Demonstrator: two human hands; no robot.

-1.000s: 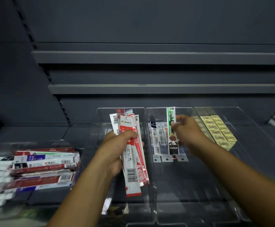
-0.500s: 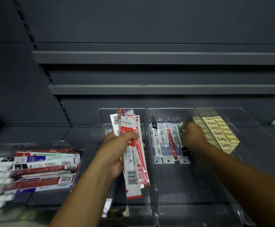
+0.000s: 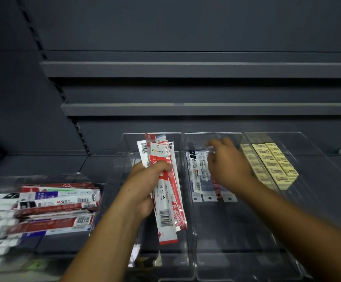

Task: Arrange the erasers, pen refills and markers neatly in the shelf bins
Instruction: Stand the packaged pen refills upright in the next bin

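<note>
Since half a second ago our right hand (image 3: pixel 226 165) has given up its pinch on a packet. Its fingers now reach out, loosely spread and blurred, over the far end of the row of refill packets (image 3: pixel 198 174), with nothing in them. We cannot tell whether they touch the row. The row lies flat at the back of the middle bin (image 3: pixel 236 231), hang-tabs toward us.

Our left hand (image 3: pixel 145 186) is curled round the bundle of pen refill packets (image 3: pixel 165 200), thumb across the front, holding it above the left bin (image 3: pixel 114 200). The bundle is fanned, and its lower ends hang free.

Yellow erasers (image 3: pixel 275 165) sit in rows in the right bin (image 3: pixel 318 180). A loose pile of packets (image 3: pixel 53 206) lies far left.

We judge two risks. A sweep of the right fingers could drag the slick, overlapping packets askew. The thumb-only hold could also let an outer packet slide from the fan into the wrong bin.
</note>
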